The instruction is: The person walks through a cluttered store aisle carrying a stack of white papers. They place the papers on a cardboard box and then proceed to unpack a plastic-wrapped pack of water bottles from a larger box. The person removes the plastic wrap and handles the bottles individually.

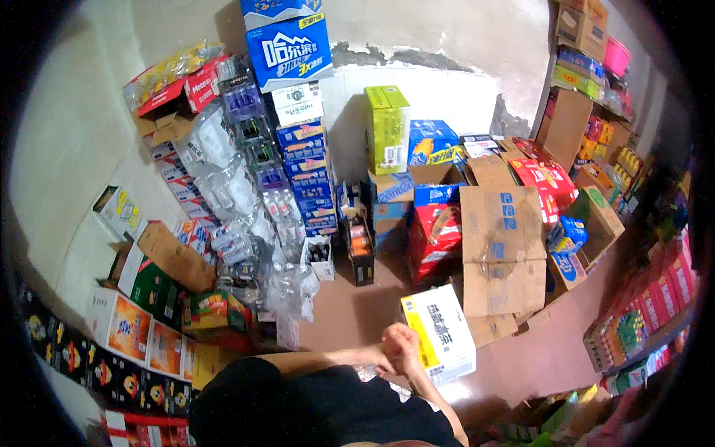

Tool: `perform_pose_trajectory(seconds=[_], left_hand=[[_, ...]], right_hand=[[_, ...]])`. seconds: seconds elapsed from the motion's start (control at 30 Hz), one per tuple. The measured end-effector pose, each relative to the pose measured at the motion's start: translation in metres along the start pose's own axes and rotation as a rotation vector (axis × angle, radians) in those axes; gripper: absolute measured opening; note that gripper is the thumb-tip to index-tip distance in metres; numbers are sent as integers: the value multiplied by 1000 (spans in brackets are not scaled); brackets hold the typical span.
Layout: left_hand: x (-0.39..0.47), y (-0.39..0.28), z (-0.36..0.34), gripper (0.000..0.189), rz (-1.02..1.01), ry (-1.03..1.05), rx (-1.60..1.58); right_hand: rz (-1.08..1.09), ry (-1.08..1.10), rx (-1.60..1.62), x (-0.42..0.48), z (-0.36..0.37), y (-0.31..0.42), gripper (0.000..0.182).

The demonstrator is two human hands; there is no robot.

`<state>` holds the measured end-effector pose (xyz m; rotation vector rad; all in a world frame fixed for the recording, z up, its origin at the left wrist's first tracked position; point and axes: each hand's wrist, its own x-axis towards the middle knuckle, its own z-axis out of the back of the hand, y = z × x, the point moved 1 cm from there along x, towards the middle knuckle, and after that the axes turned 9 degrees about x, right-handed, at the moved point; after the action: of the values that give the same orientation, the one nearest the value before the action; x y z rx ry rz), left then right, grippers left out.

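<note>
My right hand (401, 342) is curled into a fist in front of my body, with nothing visible in it. Close against the right wrist lies my left hand (381, 360); its fingers are partly hidden, and whether it grips the wrist is unclear. Just beyond the fist is a white and yellow printed carton (447, 329), tilted in the view. The fist overlaps its left edge, but contact cannot be told. Behind this carton, a flattened brown cardboard box (503, 251) leans against other boxes.
Shrink-wrapped drink packs (212, 145) and blue cartons (304, 173) are stacked on the left. A green carton (387, 131) stands on boxes by the wall. A red carton (435, 240) stands on the tiled floor (341, 302). Shelved goods (653, 313) line the right.
</note>
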<state>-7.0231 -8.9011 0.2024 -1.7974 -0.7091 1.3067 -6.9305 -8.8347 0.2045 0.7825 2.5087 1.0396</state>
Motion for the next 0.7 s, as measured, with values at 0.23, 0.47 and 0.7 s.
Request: perform_pose_trajectory(seconds=[0.23, 0.47, 0.7], left_hand=[[-58, 36, 151, 14, -308, -283, 333], [-38, 110, 247, 12, -191, -724, 843], [-59, 156, 316, 13, -3, -1017, 918]], right_hand=[[-111, -4, -98, 138, -89, -84, 21], [-277, 1, -41, 233, -100, -147, 20], [-353, -155, -249, 361, 16, -141, 27]])
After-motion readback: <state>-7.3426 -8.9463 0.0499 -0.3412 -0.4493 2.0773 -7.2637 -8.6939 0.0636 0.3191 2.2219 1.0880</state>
